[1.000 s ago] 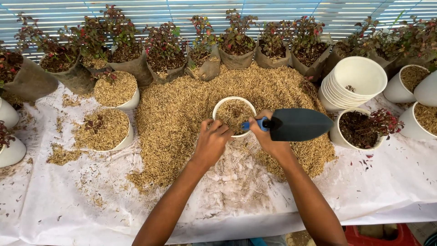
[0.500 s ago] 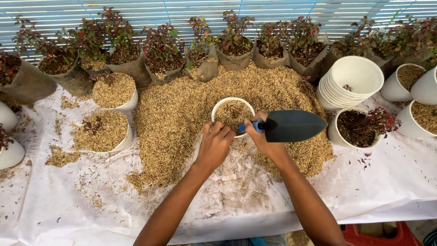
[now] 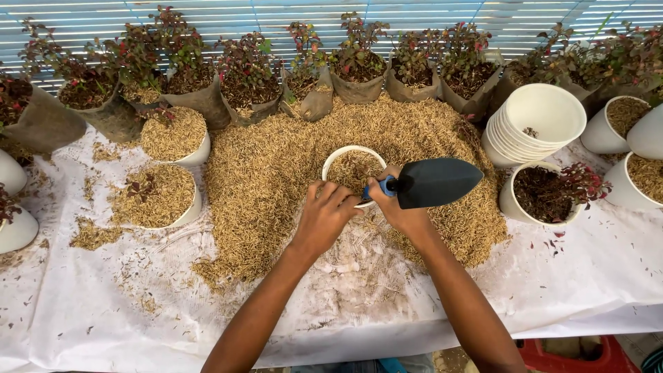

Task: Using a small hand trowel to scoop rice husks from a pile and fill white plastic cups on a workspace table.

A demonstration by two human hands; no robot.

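Head view, nearest first: a white sheet is spread over the table, with husk bits scattered on it. A red object is seen below the table edge at lower right. Two bare forearms are extended up from the bottom edge. The left hand is laid with curled fingers against the near rim of a white pot; a firm grasp cannot be told. The right hand is clenched round the blue handle of a black trowel, whose blade is pointed right and held level just above the husk. The white pot is set upright in the middle of a broad husk pile and is partly filled with husk; its near rim is hidden by both hands.

To the left, two husk-filled white pots are placed beside the pile, and more white pots are cut off at the left edge. To the right, a white pot with dark soil and a red-leaved plant is stood just beside the pile, a stack of empty white pots is tilted behind it, and further husk-filled pots are seen at the right edge.

Farthest back, a row of red-leaved seedlings in grey bags is lined up along a slatted blind, close behind the pile.
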